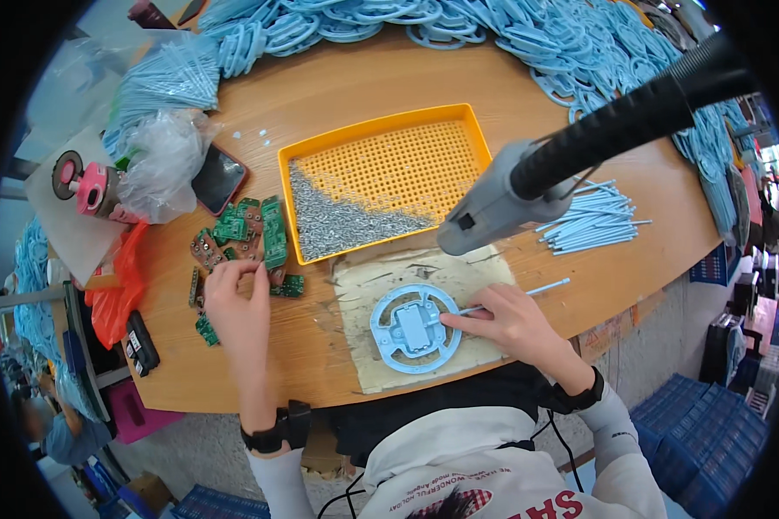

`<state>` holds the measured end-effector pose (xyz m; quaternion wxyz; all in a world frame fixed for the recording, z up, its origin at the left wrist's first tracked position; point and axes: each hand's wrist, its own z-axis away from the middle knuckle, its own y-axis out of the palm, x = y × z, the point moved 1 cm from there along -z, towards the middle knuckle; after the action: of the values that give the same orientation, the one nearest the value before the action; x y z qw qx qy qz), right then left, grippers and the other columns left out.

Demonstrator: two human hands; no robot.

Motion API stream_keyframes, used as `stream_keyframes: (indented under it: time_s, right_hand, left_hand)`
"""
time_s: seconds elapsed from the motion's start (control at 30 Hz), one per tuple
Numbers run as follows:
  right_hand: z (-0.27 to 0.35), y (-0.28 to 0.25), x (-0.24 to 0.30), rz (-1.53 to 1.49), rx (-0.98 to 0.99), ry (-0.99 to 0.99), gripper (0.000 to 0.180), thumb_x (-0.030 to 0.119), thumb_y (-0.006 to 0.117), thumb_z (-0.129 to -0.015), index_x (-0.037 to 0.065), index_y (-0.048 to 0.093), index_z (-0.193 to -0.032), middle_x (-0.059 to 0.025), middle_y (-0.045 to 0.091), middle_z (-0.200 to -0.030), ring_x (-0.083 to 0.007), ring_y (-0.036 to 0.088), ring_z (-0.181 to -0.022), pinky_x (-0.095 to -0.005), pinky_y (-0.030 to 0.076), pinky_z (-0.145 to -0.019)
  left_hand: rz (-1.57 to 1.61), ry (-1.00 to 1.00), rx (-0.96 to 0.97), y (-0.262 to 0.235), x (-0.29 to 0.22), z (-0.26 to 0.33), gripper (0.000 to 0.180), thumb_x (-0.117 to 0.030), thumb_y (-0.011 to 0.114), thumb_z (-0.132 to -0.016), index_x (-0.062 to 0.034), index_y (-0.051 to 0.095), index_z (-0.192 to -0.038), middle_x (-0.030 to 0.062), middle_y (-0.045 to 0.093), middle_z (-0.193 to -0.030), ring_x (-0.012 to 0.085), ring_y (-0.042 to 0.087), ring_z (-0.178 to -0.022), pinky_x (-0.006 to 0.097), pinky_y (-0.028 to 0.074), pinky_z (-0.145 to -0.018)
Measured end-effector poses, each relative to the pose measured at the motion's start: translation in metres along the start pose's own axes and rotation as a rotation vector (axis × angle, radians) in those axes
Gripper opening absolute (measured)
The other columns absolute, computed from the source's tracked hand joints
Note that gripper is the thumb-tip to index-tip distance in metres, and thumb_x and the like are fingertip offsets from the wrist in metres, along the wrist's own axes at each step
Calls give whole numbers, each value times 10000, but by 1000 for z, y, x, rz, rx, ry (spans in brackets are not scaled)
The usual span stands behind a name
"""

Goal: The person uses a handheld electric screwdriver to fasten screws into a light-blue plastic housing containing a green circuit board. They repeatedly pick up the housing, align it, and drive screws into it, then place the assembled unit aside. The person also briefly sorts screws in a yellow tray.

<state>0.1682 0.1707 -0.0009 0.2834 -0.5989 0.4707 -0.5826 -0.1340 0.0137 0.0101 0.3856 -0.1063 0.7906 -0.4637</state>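
A round light blue plastic frame [389, 298] lies on a worn, stained cream mat [355, 363] in front of me, a rectangular housing at its centre. My right hand [506, 322] is closed at the frame's right edge, pinching a thin light blue plastic stick [547, 288] that points out to the right. Over on the left, my left hand [236, 303] reaches into a pile of small circuit boards [231, 227]. Its thumb and fingertips are pinched at the lower end of a long green circuit board [274, 232]; the exact grip is partly hidden.
A yellow perforated tray [287, 177] holds many small metal screws. A grey nozzle [502, 199] on a black arm hangs over its right side. Loose blue sticks [590, 221] lie right; blue frames [571, 52] heap behind. A phone [220, 179] and plastic bag [166, 169] sit left.
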Motion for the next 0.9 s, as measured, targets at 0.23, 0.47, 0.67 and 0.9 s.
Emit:
stream_keyframes:
  time_s: [0.23,0.47,0.67,0.9]
  right_hand:
    - [-3,5,-7,-22,-43,-44,459,46,635,-730,255,669,-1137,0,484,-789,-167,500,-707,-297,419,-625]
    - [-7,2,-4,-33,-67,-52,435,48,643,-739,249,673,-1124,-2,468,-774,-168,505,-709,-308,430,-622]
    - [-5,4,-6,-32,-79,-48,426,54,651,-733,243,679,-1114,-3,462,-781,-168,509,-719,-305,438,-621]
    - [-5,6,-7,-43,-85,-47,420,57,653,-727,238,686,-1104,-3,467,-784,-171,513,-720,-307,443,-624]
  left_hand:
    - [170,15,237,-34,-44,38,74,-27,662,-780,0,628,-840,149,639,-1042,313,614,-970,375,470,-840]
    - [390,322,412,4,-90,77,164,5,693,-731,-5,653,-890,132,627,-1098,309,608,-988,370,496,-830]
    - [275,466,369,26,-94,85,192,-3,693,-720,-21,664,-909,106,624,-1106,290,571,-1056,384,472,-857]
    - [221,433,348,29,-94,89,236,14,674,-677,-64,677,-901,52,618,-1067,261,549,-1028,396,403,-854]
